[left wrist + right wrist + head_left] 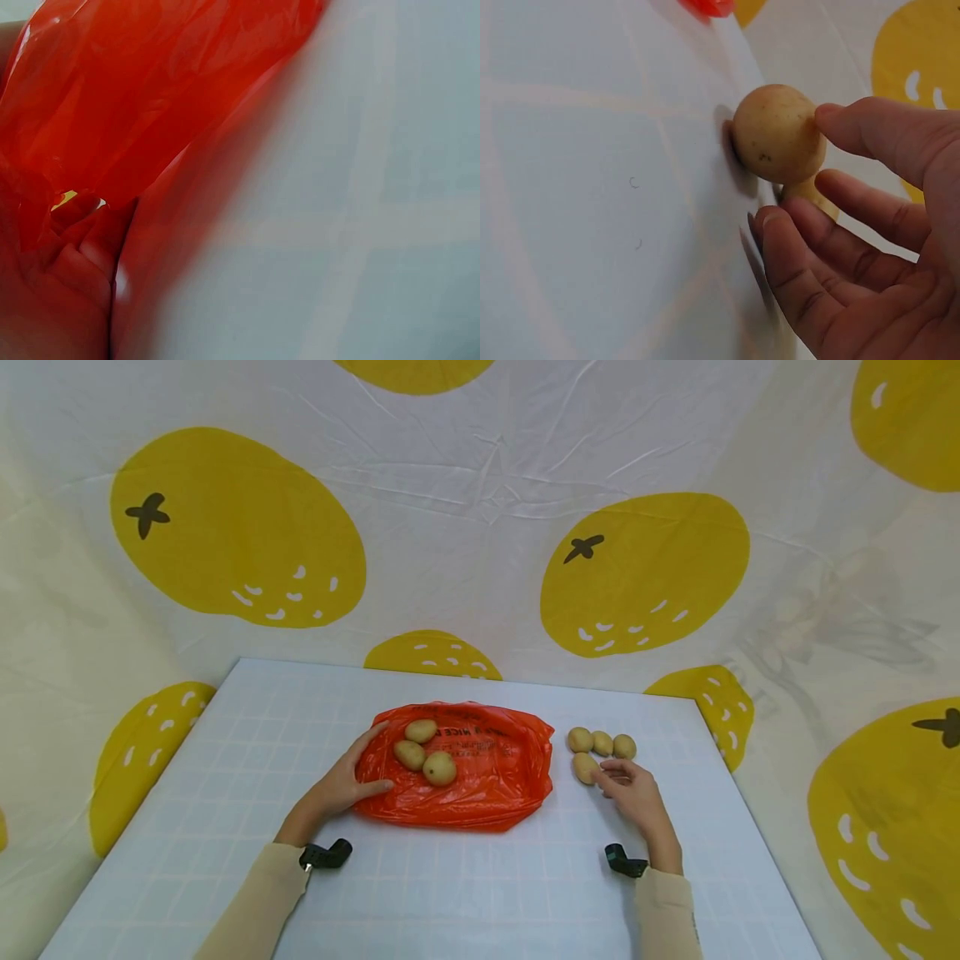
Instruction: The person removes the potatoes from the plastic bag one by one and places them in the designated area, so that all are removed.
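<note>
A red plastic bag (480,793) lies spread flat, with three potatoes (439,769) on its left part. My left hand (341,787) holds the bag's left edge, thumb over the top and fingers along the far side. In the left wrist view, the red plastic covers much of that hand. To the right of the bag, my right hand (633,792) is at a single potato (585,768). Its thumb tip (829,120) meets the side of the potato, while the other fingers are loosely bent beside it without closing round it.
Just behind the single potato, three more potatoes (602,743) sit in a row on the table (480,893), which has a pale checked cover. A white cloth (465,543) printed with yellow fruit rises behind the table. Each wrist wears a small black camera (326,854).
</note>
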Motion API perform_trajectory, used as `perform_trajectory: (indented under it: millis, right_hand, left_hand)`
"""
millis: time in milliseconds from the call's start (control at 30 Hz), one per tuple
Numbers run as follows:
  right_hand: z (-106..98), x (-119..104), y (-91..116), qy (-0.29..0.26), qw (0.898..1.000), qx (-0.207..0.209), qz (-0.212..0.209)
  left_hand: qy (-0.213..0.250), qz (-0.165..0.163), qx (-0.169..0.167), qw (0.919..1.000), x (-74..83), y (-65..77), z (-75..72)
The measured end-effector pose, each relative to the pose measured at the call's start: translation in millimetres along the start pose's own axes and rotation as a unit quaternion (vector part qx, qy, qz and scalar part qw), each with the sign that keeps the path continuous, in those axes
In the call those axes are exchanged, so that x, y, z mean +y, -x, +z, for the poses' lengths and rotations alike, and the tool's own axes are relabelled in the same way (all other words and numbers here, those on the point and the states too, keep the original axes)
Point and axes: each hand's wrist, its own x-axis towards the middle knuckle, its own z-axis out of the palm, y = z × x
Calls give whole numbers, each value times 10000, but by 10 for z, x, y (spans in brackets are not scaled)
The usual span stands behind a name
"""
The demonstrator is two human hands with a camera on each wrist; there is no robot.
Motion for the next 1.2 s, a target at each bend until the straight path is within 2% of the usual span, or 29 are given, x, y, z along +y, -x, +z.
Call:
perform_trajectory:
  millis: [133, 467, 700, 867, 1000, 1200]
  right_hand:
    - [-33, -34, 2, 53, 9999, -45, -117]
    - [-126, -176, 21, 826, 9959, -269, -262]
    - [-167, -331, 38, 1182, 9885, -371, -873]
    - [-199, -514, 74, 1123, 9842, -624, -1222]
    - [-223, -656, 76, 1120, 9798, -804, -1447]
    - [-177, -858, 75, 1470, 9684, -1199, -1621]
  left_hand:
    - [-11, -15, -9, 10000, 1, 0, 0]
    - [4, -75, -24, 10000, -5, -14, -5]
    - [25, 37, -21, 10000, -14, -17, -9]
    - [50, 5, -51, 10000, -22, -19, -13]
    - [60, 31, -46, 10000, -41, -23, -18]
    - [41, 56, -20, 10000, -60, -21, -19]
